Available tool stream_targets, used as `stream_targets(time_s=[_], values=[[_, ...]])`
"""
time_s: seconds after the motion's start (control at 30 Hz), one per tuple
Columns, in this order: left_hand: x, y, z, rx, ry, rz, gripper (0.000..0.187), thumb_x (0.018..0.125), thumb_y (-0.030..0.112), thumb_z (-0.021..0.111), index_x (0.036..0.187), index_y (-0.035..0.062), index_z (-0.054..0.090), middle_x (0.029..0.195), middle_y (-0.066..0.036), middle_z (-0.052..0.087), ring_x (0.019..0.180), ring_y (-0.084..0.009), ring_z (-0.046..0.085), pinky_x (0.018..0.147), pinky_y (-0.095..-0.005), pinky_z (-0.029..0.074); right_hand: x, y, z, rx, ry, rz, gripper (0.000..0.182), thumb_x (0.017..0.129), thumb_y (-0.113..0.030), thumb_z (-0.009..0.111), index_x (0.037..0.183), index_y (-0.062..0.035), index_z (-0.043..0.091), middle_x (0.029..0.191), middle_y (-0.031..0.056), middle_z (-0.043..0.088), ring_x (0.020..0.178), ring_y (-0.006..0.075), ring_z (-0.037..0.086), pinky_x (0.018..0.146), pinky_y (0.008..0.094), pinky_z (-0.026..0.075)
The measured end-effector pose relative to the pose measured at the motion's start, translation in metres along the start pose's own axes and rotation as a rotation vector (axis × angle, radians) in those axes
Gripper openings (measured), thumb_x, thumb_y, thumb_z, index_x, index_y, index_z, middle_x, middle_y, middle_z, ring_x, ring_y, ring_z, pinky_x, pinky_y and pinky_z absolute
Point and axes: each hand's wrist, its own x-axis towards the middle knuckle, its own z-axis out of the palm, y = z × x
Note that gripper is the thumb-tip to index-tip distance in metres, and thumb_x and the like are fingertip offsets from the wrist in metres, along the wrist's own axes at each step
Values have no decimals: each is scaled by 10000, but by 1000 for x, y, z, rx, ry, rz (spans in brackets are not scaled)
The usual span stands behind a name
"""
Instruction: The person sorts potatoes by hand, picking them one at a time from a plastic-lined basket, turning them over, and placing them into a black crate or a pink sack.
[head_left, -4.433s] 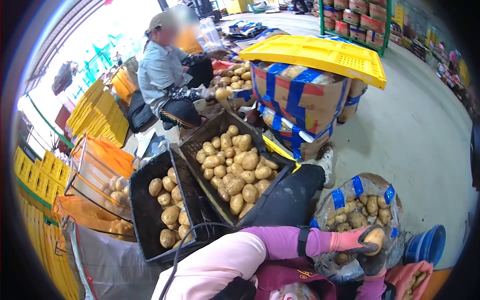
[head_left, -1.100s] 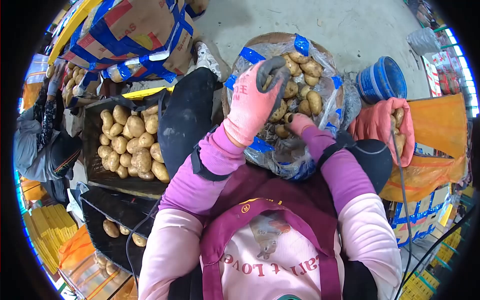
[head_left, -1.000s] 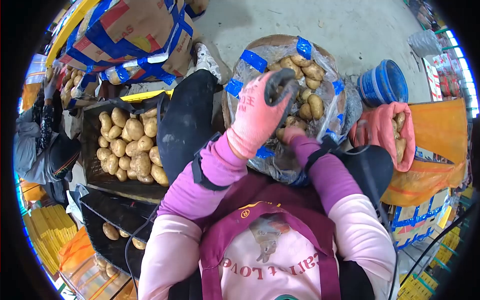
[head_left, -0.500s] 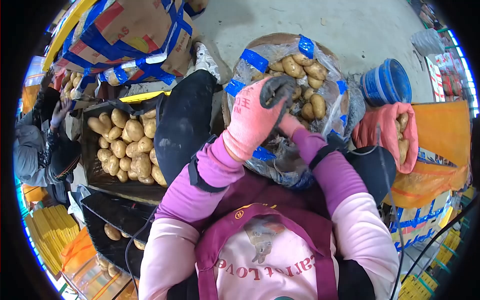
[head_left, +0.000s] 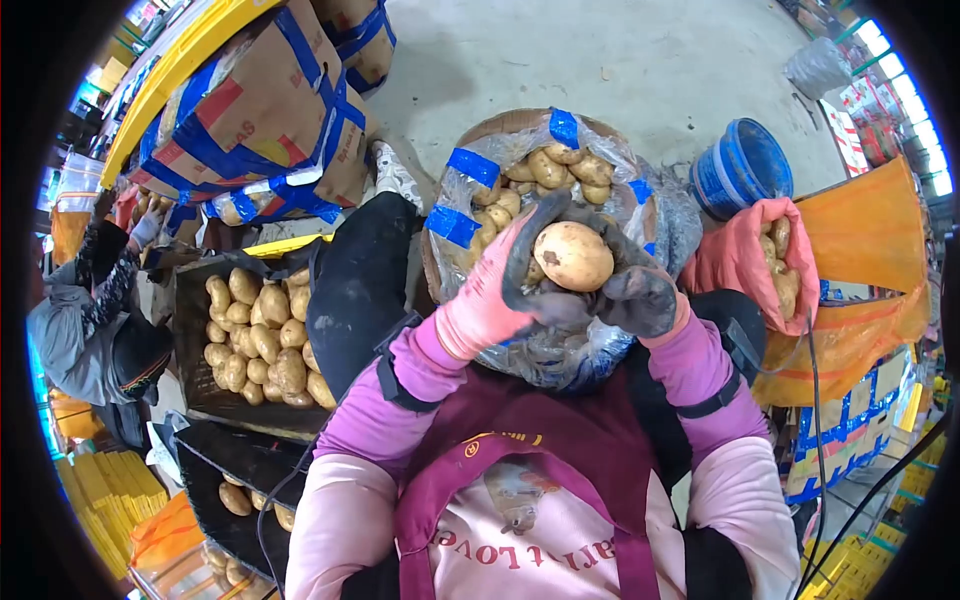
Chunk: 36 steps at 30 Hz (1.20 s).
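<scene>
A pale, brown-spotted potato (head_left: 573, 256) is held up above the plastic-lined round basket (head_left: 432, 262). My left hand (head_left: 522, 275), in a pink glove with a dark grey palm, wraps round its left side and underside. My right hand (head_left: 642, 292), in a matching glove, closes on the potato's right side, its fingers partly hidden behind it. Several potatoes (head_left: 548, 170) lie in the basket beneath, inside clear plastic fixed to the rim with blue tape (head_left: 474, 166). My hands cover the middle of the basket.
A dark crate (head_left: 190, 385) of potatoes stands at my left. To the right are a blue bucket (head_left: 741, 170) and a red mesh sack (head_left: 735, 255) of potatoes. Taped cartons (head_left: 262, 110) stand upper left, near another person (head_left: 85, 320). A cable (head_left: 816, 420) hangs at right.
Both hands have come up and turned toward me, and the potato is now visible between them. Before, it could not be seen. The whole view has shifted slightly.
</scene>
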Motion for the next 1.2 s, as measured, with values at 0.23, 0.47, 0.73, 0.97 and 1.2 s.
stream_targets(time_s=[0.23, 0.47, 0.73, 0.97, 1.2], values=[[9, -10, -2, 307, 91, 136, 787, 689, 206, 857, 1346, 17, 466, 1311, -179, 538, 1227, -352, 524, 1032, -423, 424, 13, 22, -28, 394, 97, 258, 694, 864, -261, 666, 1443, -42, 351, 1338, 148, 534, 1175, 262, 591, 935, 391, 543], [17, -20, -25, 52, -10, 95, 402, 997, 204, 511, 1331, -22, 509, 1271, -133, 593, 1226, -201, 528, 1012, -345, 442, 30, 18, -30, 566, -124, 402, 766, 737, -371, 726, 1365, -22, 460, 1222, 204, 592, 961, 295, 637, 712, 326, 538], [17, 7, -1, -129, -7, -121, 648, 825, 146, 750, 1393, 24, 463, 1302, -104, 574, 1227, -194, 529, 1038, -341, 417, 33, 18, -22, 981, -275, 486, 666, 922, -542, 530, 1378, -61, 464, 1186, 180, 648, 884, 351, 700, 664, 415, 601], [14, -12, -12, -420, 119, -204, 482, 941, 163, 599, 1367, -24, 474, 1310, -124, 577, 1210, -218, 547, 1045, -360, 411, 23, 26, -28, 595, 60, 583, 788, 883, -740, 419, 1244, -57, 573, 696, 149, 637, 382, 136, 477, 336, 226, 372], [15, 3, -7, 223, 83, 59, 656, 815, 195, 761, 1363, -6, 462, 1305, -122, 559, 1229, -254, 536, 1035, -372, 426, 24, 24, -27, 522, 341, 665, 906, 881, -771, 347, 1215, 44, 562, 800, 169, 682, 476, 186, 601, 386, 252, 464]])
